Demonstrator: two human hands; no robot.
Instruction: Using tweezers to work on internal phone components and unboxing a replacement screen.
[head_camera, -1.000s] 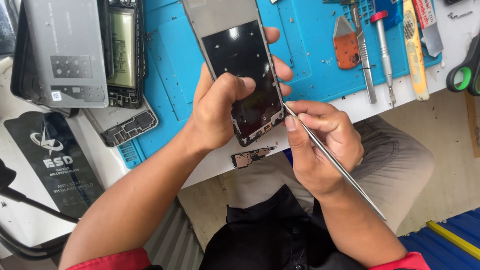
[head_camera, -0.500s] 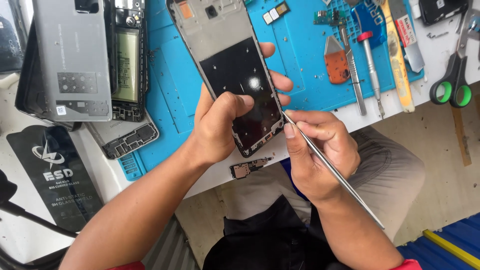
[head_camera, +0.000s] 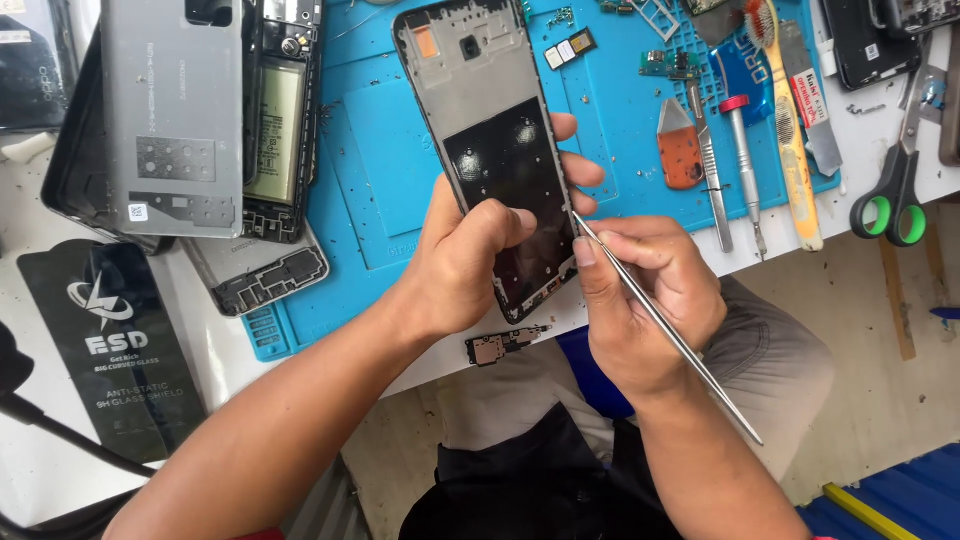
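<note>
holding the phone frame (head_camera: 500, 150) up off the blue mat (head_camera: 380, 180), my left hand (head_camera: 465, 265) is wrapped around its near end, thumb pressed across the dark inner face and fingertips curling round the right edge. my right hand (head_camera: 640, 300) is closed in a pinch on a thin metal pry tool (head_camera: 670, 335), its tip touching the frame's right edge just beside those fingertips, the long shaft trailing back toward me over my wrist.

the risk i see is the tip skating off that narrow edge: if i push too hard it could jab the left fingertips that sit right next to it, or gouge the dark panel inside the frame. levering at a steep angle might also bend the thin side rail. the frame hangs over the table edge, so a loosened grip could drop it into my lap. a small circuit board (head_camera: 505, 345) lies at the very near lip of the table, and a nudge from my left forearm could knock it off. scissors (head_camera: 895, 195) and a screwdriver (head_camera: 742, 165) lie far right, well apart.
</note>
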